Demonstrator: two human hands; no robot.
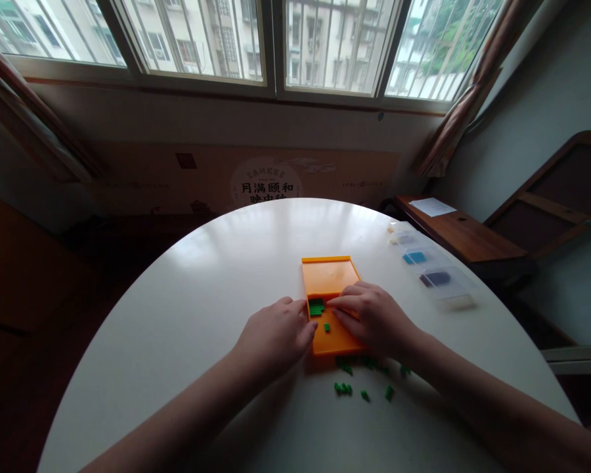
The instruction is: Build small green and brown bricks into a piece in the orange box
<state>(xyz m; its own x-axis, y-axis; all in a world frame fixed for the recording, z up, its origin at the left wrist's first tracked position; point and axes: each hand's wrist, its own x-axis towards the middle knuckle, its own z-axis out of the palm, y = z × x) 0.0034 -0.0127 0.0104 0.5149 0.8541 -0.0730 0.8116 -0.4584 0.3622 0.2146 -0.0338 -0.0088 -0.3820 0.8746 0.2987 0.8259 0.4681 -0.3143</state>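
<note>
An orange plastic box (332,338) lies open on the table, with its lid-like flat half (328,279) pointing away from me. Along its left edge my left hand (278,335) is closed, thumb on the near side and fingers at the rim. Inside, a packed block of small green bricks (316,307) fills the far left corner. One loose green brick (327,327) lies closer to me. My right hand (374,315) reaches in over the right edge, its fingers drawn together beside the packed bricks; whatever is between the fingertips is too small to make out.
Several loose green pieces (343,389) are scattered on the round white table (192,309) before the box. Clear plastic cases (446,282) with blue and dark contents stand at the right. A wooden chair (473,236) bearing a paper sheet (432,207) is beyond the edge.
</note>
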